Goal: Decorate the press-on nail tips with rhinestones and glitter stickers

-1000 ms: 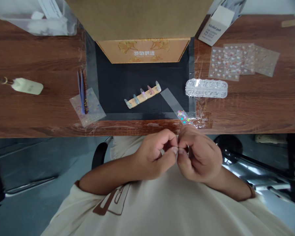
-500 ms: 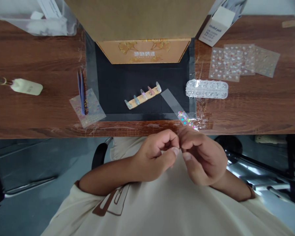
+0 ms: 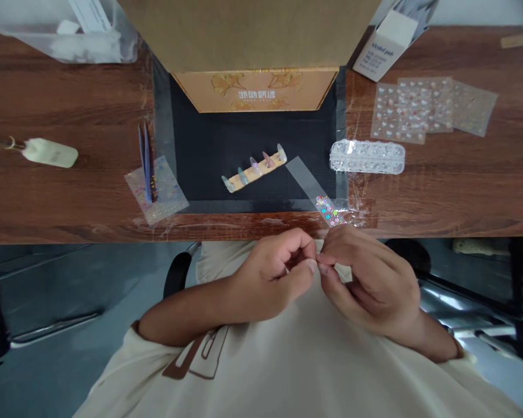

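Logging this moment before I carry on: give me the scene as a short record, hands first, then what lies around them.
left hand: thumb and forefinger pinched together
right hand: thumb and forefinger pinched, fingertips meeting the left's
held item: too small to tell
nearest right hand: clear strip with glittery flower decorations
on black mat: tan strip bearing five false nails
left of mat: tweezers lying partly on a decorated clear sheet
right of mat: clear compartment case
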Demonstrator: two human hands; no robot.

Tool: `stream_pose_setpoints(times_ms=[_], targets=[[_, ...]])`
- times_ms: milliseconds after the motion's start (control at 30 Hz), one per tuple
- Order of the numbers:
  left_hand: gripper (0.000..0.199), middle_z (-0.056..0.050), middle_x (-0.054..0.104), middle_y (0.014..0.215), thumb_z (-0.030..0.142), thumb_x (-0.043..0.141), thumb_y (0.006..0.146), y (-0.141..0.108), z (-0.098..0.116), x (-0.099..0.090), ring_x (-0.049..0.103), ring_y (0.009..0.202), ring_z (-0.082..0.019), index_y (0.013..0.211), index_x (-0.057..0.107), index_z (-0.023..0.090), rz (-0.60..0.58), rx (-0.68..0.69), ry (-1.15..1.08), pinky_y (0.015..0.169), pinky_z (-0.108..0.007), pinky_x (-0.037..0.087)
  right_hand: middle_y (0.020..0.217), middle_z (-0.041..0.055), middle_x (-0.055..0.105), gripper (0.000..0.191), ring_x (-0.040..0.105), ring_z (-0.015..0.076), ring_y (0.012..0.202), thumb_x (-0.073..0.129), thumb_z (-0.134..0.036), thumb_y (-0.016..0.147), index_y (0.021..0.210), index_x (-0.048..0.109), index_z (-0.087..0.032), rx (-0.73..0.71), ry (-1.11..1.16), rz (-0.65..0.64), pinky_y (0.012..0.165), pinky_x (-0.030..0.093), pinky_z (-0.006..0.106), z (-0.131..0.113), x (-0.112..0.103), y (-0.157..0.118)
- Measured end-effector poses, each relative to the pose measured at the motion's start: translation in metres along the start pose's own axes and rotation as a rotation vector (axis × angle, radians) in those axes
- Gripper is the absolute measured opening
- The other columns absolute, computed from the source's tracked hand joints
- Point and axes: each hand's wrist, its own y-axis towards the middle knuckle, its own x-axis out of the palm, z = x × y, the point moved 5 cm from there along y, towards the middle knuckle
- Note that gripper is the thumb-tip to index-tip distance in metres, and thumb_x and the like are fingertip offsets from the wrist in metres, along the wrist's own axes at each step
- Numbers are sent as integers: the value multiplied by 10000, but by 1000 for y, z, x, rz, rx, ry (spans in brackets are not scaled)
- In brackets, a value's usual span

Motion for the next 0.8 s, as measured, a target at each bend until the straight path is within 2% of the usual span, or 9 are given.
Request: stream_pose_setpoints(times_ms=[367,467,667,800], targets=[[80,55,488,607,157,497,803,4,6,3,404,529,-58,738,460,185,49,169,30,510,-204,332,671,-24,474,150,468,129,583,463,-115,790,843,386,-232,-28,-41,121,517,400,269,6,18,0],[90,59,464,597,153,501,792,5,6,4,385,519,-55,724,453,186,40,174,22,497,-199,324,660,-34,454,154,452,123,562,452,-114,781,834,374,-236,-9,-38,128,514,392,267,7,20,0],[93,45,501,579,170,511,787,5,1,4,423,508,-68,716,454,189,33,106,-82,484,-203,332,628,-48,485,160,488,114,556,444,-95,802,822,380,-240,81,43,54,519,414,251,7,16,2],[103,35,517,586,201,516,825,3,-7,4,469,515,-82,732,475,182,0,55,-309,500,-215,383,632,-54,553,144,544,100,571,429,-95,902,887,404,-236,237,330,-48,546,453,233,12,19,-5]])
